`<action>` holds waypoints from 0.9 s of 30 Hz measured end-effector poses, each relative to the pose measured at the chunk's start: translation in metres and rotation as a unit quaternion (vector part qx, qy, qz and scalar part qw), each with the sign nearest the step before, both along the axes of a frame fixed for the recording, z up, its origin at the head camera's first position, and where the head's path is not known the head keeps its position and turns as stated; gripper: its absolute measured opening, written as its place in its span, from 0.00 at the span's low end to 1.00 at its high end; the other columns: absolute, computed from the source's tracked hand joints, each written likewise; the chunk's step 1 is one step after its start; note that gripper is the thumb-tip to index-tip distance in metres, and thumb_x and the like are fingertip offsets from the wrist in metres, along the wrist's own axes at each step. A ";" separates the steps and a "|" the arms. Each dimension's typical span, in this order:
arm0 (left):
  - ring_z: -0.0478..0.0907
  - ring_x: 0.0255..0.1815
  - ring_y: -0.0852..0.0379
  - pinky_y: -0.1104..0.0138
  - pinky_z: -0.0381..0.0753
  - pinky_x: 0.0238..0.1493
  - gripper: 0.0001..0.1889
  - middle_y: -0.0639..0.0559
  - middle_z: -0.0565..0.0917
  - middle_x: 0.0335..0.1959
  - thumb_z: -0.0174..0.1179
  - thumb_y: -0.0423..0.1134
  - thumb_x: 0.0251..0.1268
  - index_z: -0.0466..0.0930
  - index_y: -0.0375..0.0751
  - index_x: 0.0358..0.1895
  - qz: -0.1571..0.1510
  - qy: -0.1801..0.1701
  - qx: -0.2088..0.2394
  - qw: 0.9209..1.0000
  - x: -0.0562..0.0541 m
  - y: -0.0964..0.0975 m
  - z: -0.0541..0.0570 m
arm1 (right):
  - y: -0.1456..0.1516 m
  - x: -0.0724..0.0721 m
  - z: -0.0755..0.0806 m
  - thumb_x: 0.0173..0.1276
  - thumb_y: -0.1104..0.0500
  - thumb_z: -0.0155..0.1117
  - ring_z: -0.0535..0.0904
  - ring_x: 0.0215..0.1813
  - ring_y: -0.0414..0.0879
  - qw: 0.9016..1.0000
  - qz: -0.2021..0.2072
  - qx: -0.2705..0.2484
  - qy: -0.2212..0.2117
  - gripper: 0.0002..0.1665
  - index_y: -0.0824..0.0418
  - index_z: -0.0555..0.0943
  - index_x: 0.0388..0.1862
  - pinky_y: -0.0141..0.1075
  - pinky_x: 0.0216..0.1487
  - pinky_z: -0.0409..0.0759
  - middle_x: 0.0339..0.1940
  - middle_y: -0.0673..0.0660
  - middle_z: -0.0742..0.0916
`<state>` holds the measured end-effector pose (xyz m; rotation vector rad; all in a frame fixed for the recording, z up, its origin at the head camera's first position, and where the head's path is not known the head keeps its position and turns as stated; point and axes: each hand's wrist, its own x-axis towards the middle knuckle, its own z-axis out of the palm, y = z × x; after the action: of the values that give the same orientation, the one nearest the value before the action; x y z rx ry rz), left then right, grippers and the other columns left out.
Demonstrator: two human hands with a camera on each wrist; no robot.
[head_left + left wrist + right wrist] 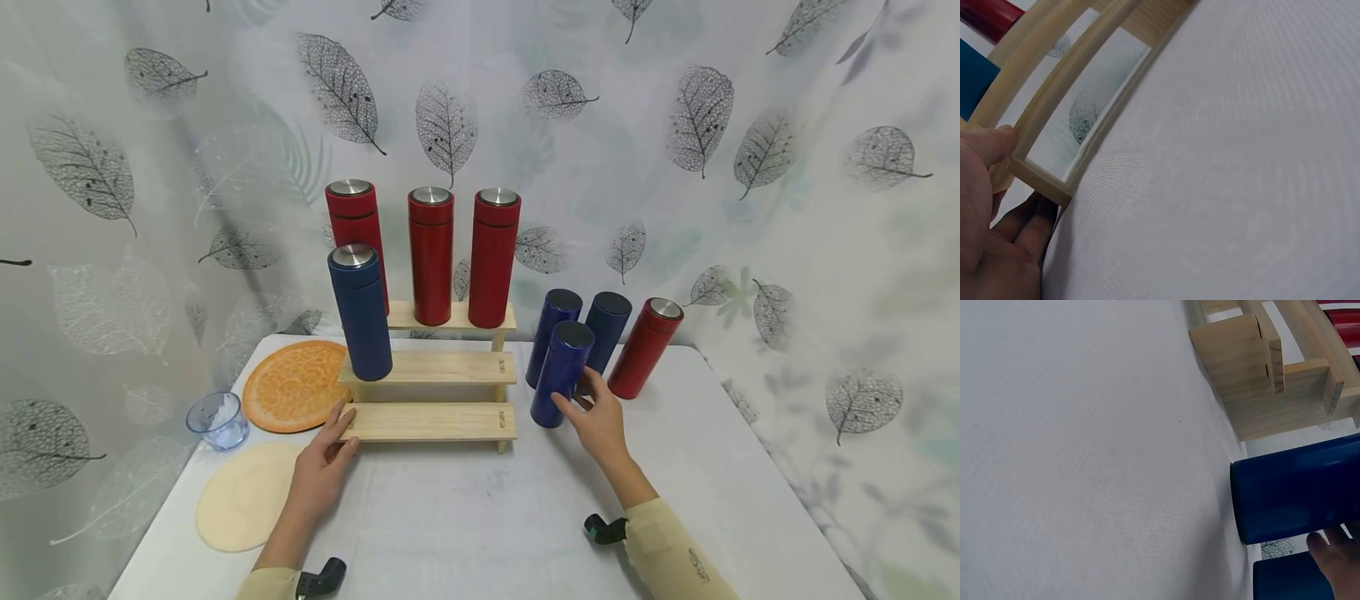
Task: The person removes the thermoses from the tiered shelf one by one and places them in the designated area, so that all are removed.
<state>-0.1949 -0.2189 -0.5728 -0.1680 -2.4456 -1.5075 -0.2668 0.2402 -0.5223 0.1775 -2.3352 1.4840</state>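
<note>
From my end: rack sits on the white bench. My left hand is on the left end of the rack's lowest step, partly closed, thumb on top and fingers underneath, gripping the wood. Right hand is right of the rack, part closed, thumb and fingers curled round the near flask, blue with a dark lid. Can't tell whether its base is bearing on the bench. Two other blue flasks stand right of the rack too, red flask farthest right of it. On the rack: three red flasks up on the top step, steel-lidded blue flask at the left end of the middle step. Left of the rack: orange disc, cream disc, glass. Leaf-print curtain behind the rack.
</note>
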 end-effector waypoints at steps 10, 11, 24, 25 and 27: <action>0.58 0.85 0.39 0.89 0.65 0.63 0.28 0.46 0.58 0.88 0.61 0.41 0.86 0.71 0.41 0.82 0.005 -0.008 -0.004 1.000 0.000 -0.001 -0.001 | -0.004 0.033 0.035 0.68 0.70 0.79 0.83 0.63 0.72 0.999 0.015 -0.030 0.026 0.35 0.74 0.76 0.71 0.63 0.63 0.82 0.62 0.74 0.85; 0.58 0.85 0.39 0.89 0.65 0.63 0.28 0.46 0.58 0.88 0.61 0.42 0.86 0.71 0.42 0.82 0.005 -0.010 -0.004 1.000 0.000 -0.001 -0.001 | -0.005 0.038 0.042 0.67 0.72 0.79 0.83 0.63 0.74 0.999 0.015 -0.033 0.031 0.34 0.75 0.76 0.70 0.61 0.63 0.82 0.61 0.75 0.85; 0.60 0.84 0.39 0.88 0.66 0.63 0.28 0.44 0.58 0.88 0.60 0.42 0.86 0.71 0.40 0.82 0.001 -0.003 0.001 1.000 -0.001 -0.003 -0.002 | 0.004 0.043 0.053 0.67 0.72 0.79 0.86 0.63 0.61 0.997 0.008 -0.027 0.078 0.34 0.68 0.79 0.71 0.45 0.64 0.84 0.62 0.66 0.87; 0.59 0.84 0.39 0.88 0.66 0.63 0.28 0.45 0.58 0.88 0.60 0.42 0.86 0.71 0.40 0.82 0.000 -0.002 0.002 1.000 -0.001 -0.003 -0.002 | 0.004 0.044 0.054 0.67 0.72 0.79 0.86 0.63 0.60 0.996 0.015 -0.032 0.085 0.34 0.67 0.79 0.71 0.43 0.64 0.84 0.62 0.65 0.87; 0.59 0.84 0.39 0.88 0.66 0.63 0.28 0.45 0.58 0.88 0.61 0.42 0.86 0.71 0.40 0.82 -0.002 -0.002 0.003 1.000 -0.001 -0.003 -0.001 | 0.001 0.046 0.058 0.67 0.72 0.79 0.86 0.62 0.60 0.994 0.032 -0.043 0.100 0.33 0.67 0.80 0.70 0.40 0.64 0.84 0.61 0.64 0.88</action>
<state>-0.1957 -0.2218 -0.5742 -0.1680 -2.4448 -1.5171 -0.2206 0.2412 -0.4639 0.3635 -2.1213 1.5171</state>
